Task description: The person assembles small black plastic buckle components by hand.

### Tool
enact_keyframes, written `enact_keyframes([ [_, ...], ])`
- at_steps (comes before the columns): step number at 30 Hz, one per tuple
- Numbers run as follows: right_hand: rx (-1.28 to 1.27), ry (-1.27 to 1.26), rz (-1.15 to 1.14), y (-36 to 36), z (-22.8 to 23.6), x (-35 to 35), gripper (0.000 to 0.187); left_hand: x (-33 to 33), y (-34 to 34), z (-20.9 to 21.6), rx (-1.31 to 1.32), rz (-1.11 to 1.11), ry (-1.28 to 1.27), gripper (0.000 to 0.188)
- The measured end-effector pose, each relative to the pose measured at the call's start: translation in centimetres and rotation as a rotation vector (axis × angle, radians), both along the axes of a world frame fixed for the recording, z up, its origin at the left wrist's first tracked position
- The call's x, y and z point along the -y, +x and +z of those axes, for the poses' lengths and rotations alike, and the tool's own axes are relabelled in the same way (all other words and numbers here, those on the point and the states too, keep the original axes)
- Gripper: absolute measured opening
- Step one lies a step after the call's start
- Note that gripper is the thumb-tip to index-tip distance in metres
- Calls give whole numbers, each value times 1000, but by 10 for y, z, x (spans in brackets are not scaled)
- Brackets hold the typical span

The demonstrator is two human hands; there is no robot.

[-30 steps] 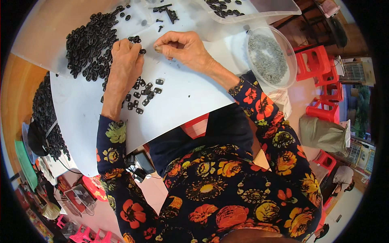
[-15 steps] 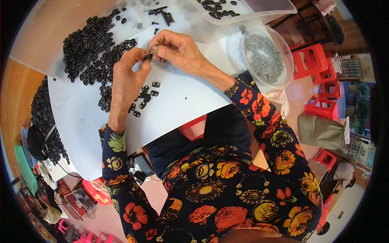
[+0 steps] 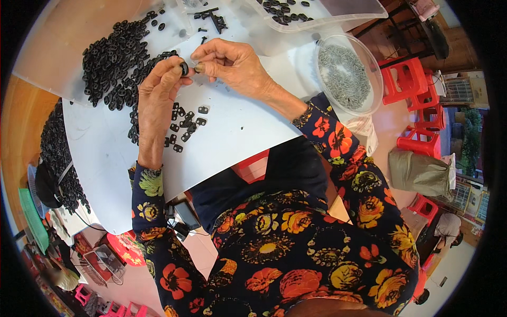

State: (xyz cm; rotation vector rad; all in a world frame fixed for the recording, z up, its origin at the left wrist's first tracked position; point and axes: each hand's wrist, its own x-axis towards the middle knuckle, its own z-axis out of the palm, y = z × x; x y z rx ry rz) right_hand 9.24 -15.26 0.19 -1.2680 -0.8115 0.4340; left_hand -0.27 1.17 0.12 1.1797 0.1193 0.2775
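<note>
Between the thumb and fingers of my left hand (image 3: 159,87) is a black oval cord-lock piece (image 3: 184,68), tilted upward. Close on its right, a small gap away, my right hand (image 3: 235,67) has its thumb and fingers curled together. A tiny dark bit shows by that thumb, too small to name. Below my left hand, several finished-looking black two-hole pieces (image 3: 187,123) lie loose on the white table (image 3: 232,132). A large heap of black oval pieces (image 3: 113,63) spreads beyond and left of my left hand, which partly hides it.
A round clear tub (image 3: 379,79) of small metal springs (image 3: 346,76) stands at the right. Black stem-like parts (image 3: 215,20) lie at the far side, near a clear plastic bin (image 3: 338,22) with black pieces. Red stools (image 3: 404,79) stand on the floor to the right.
My left hand has moved left and turned, carrying the black oval piece away from my right fingers. My right hand stays nearly in place.
</note>
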Motion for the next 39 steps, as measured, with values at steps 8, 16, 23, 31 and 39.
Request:
enact_keyframes([
  [8,38,-7,28,0,0,1,20,-3,2,1,-20,-24,-28,21],
  [16,46,-30,34,-1,1,0,18,8,-3,5,-112,-15,354,19],
  [23,-19,9,42,-2,4,1,16,8,-2,2,-88,21,220,12],
  [31,-99,74,-50,2,8,1,12,23,-7,7,-94,46,371,15],
  [39,-124,27,74,2,1,2,17,17,-5,4,-18,110,108,18],
])
